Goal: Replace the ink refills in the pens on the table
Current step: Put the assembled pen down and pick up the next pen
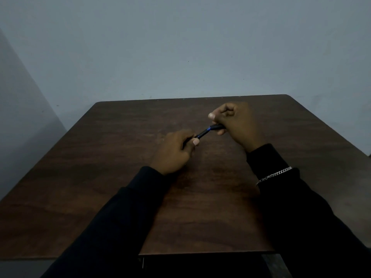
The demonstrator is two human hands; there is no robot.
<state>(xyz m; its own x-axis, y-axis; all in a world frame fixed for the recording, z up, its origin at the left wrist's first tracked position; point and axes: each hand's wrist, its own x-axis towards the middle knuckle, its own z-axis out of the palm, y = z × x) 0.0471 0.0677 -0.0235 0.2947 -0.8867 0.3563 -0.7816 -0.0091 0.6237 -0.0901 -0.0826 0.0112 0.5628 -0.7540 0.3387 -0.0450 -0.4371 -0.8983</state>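
A dark pen (207,131) with a blue band near its middle is held above the table between both hands, tilted up to the right. My left hand (176,151) grips its lower left end with thumb and fingers. My right hand (234,125) is closed around its upper right end. Both ends of the pen are hidden inside the hands. No other pen or loose refill shows in the view.
The dark brown wooden table (112,161) stands against a plain grey-blue wall. Its near edge runs along the bottom of the view. Both arms wear black sleeves, and a silver chain bracelet (275,175) sits on the right wrist.
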